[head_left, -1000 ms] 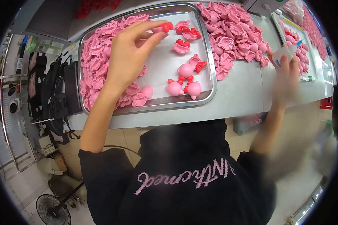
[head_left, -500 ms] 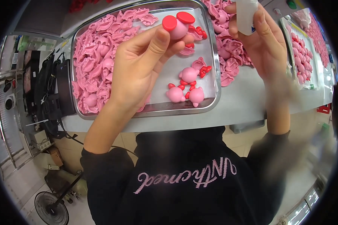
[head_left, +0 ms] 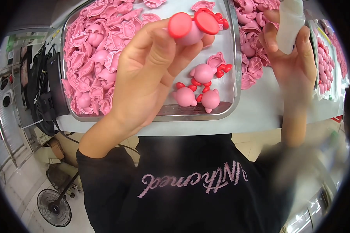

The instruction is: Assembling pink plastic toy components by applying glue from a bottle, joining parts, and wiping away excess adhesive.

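Raised over the metal tray, my left hand pinches a round pink toy figure between thumb and fingers. The toy's two flat red oval feet face up toward me. At the upper right, my right hand grips a translucent white plastic bottle, whose top is cut off by the frame edge. Hand and bottle are apart from the toy. Below the held toy, several finished-looking pink figures with red feet lie on the tray's white liner. A pink hollow piece lies beside them.
Hollow pink molded parts heap over the tray's left side. Another pile of pink parts lies right of the tray. Farther right, a second tray holds pink round pieces. Black equipment and cables stand at the left table end.
The toy in my left hand has tipped, so its red feet face me more fully. My right hand with the bottle has moved right and slightly nearer. The whole view has shifted somewhat.
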`<state>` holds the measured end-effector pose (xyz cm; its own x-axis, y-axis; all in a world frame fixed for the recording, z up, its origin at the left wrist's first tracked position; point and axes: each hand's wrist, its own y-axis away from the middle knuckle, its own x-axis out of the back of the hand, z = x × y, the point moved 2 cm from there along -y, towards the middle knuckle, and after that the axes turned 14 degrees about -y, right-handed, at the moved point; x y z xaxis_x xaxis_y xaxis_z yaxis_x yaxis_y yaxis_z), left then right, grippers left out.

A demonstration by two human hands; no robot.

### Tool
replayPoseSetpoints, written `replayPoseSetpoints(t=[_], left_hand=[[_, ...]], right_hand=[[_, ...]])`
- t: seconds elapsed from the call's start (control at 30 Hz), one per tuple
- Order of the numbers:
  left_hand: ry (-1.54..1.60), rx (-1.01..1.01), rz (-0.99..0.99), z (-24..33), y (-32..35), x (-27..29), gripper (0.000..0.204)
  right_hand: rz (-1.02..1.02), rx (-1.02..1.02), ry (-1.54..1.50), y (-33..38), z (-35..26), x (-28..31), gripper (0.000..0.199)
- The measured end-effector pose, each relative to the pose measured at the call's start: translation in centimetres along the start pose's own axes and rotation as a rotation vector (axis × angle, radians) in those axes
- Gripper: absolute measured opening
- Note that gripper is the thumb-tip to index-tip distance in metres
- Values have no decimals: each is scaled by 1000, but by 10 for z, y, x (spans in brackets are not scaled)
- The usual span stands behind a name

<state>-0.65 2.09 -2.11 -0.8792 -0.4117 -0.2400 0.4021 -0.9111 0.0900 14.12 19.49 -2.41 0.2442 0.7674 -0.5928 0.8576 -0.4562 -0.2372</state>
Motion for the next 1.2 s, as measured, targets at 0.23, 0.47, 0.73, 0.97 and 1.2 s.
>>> replayPoseSetpoints(t=[0.23, 0.47, 0.73, 0.97, 1.2], left_hand=[[123, 180, -189, -4, -1, 1, 59], [140, 127, -95, -4, 0, -2, 34], [-176, -246, -194, -14, 2, -4, 12], [-162, -64, -177, -12, 5, -8, 32], [191, 245, -196, -6, 4, -19, 47]], right_hand=[[263, 40, 118, 3, 12, -25, 46], [347, 37, -335, 5, 13, -38, 53], [489, 89, -279, 1, 14, -33, 43], [540, 30, -446, 3, 11, -42, 38], [471, -27, -531, 4, 12, -38, 36]])
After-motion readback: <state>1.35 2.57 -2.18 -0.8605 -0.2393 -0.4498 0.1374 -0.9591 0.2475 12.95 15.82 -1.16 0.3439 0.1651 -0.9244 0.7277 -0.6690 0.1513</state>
